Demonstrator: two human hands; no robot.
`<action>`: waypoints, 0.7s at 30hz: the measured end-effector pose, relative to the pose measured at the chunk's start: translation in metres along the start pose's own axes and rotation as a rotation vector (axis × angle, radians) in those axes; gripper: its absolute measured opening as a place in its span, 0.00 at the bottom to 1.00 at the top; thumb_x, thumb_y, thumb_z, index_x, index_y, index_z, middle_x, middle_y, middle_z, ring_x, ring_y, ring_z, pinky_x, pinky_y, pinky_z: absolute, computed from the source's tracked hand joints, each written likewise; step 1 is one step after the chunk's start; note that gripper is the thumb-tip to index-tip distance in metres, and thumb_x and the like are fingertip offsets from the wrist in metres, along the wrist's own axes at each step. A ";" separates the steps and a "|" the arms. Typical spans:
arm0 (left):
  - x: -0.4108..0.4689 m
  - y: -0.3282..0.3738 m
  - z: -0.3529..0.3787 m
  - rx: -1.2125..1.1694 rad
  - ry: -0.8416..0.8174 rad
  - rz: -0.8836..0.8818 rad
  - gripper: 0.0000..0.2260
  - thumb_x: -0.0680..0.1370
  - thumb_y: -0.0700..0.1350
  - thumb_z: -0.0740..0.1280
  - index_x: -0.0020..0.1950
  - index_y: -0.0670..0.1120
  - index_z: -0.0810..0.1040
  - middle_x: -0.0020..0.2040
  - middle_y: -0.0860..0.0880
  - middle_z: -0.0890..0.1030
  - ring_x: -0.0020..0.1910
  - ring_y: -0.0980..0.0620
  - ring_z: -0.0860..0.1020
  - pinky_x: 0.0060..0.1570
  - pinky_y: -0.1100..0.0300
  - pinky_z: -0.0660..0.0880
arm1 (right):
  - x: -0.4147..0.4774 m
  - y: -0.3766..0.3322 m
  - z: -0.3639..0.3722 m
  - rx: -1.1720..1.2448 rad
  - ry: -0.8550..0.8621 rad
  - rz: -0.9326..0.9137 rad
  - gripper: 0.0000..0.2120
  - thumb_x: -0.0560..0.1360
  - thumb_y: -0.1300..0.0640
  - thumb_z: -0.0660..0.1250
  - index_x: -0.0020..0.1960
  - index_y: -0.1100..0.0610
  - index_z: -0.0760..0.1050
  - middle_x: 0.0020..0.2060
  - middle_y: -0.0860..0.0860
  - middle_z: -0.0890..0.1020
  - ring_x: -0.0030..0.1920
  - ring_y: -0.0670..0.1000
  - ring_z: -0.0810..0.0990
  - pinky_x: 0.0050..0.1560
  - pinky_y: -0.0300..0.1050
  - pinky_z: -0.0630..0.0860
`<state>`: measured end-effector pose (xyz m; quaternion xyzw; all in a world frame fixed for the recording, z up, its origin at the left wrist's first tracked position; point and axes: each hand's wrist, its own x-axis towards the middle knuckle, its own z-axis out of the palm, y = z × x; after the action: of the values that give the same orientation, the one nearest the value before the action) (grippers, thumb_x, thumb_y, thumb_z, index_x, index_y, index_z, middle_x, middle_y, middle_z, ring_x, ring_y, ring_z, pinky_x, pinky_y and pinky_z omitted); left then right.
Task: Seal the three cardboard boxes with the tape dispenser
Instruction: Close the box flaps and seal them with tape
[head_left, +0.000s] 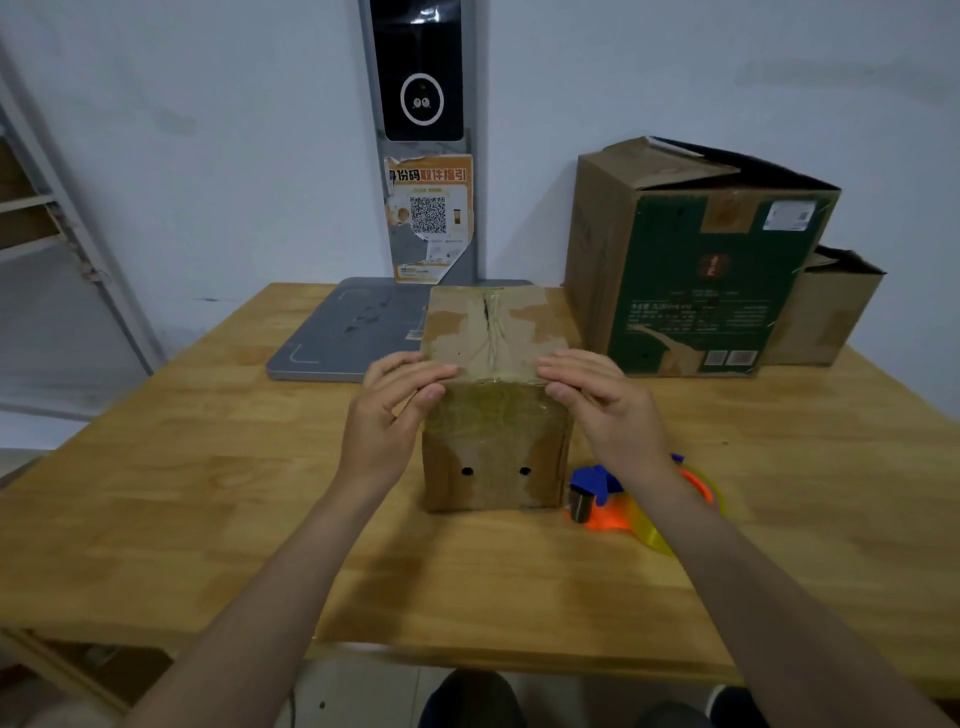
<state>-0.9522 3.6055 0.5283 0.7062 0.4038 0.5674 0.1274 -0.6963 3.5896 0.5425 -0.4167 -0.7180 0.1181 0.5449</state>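
Observation:
A small brown cardboard box (493, 452) stands in the middle of the wooden table, its top flaps down with a dark seam along the middle. My left hand (387, 415) rests its fingertips on the near left top edge. My right hand (602, 405) presses the near right top edge. Neither hand grasps anything. The orange and blue tape dispenser (602, 499) with yellowish tape lies on the table right of the box, partly hidden under my right forearm. A tall green-printed box (691, 270) with loose top flaps stands at the back right. A smaller brown box (831, 312) is behind it.
A grey flat scale plate (343, 332) lies behind the small box at the back of the wooden table (182, 493). A grey post with a black screen and QR sticker (428, 208) rises along the wall. Metal shelving (47, 234) stands at the left.

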 end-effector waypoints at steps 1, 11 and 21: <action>-0.004 0.002 0.003 -0.017 0.008 -0.007 0.12 0.82 0.45 0.66 0.64 0.53 0.82 0.63 0.61 0.82 0.71 0.54 0.72 0.70 0.57 0.69 | -0.004 -0.002 0.004 0.043 0.017 0.043 0.13 0.79 0.60 0.69 0.62 0.50 0.81 0.61 0.41 0.82 0.68 0.43 0.75 0.71 0.46 0.71; -0.030 0.033 0.040 0.020 0.027 -0.238 0.29 0.86 0.48 0.53 0.83 0.44 0.42 0.83 0.53 0.48 0.77 0.70 0.47 0.67 0.80 0.51 | -0.029 -0.024 0.037 0.189 0.128 0.310 0.26 0.86 0.59 0.56 0.82 0.49 0.54 0.77 0.34 0.59 0.75 0.31 0.56 0.69 0.25 0.57; -0.030 0.034 0.030 0.003 -0.125 -0.515 0.34 0.83 0.64 0.54 0.84 0.52 0.48 0.81 0.51 0.63 0.77 0.51 0.65 0.73 0.54 0.67 | -0.027 -0.025 0.029 -0.035 -0.117 0.617 0.21 0.83 0.46 0.59 0.73 0.52 0.66 0.63 0.47 0.79 0.66 0.51 0.76 0.60 0.47 0.74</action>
<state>-0.9117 3.5703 0.5196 0.6141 0.5626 0.4707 0.2913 -0.7323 3.5629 0.5284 -0.6165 -0.5899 0.2894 0.4338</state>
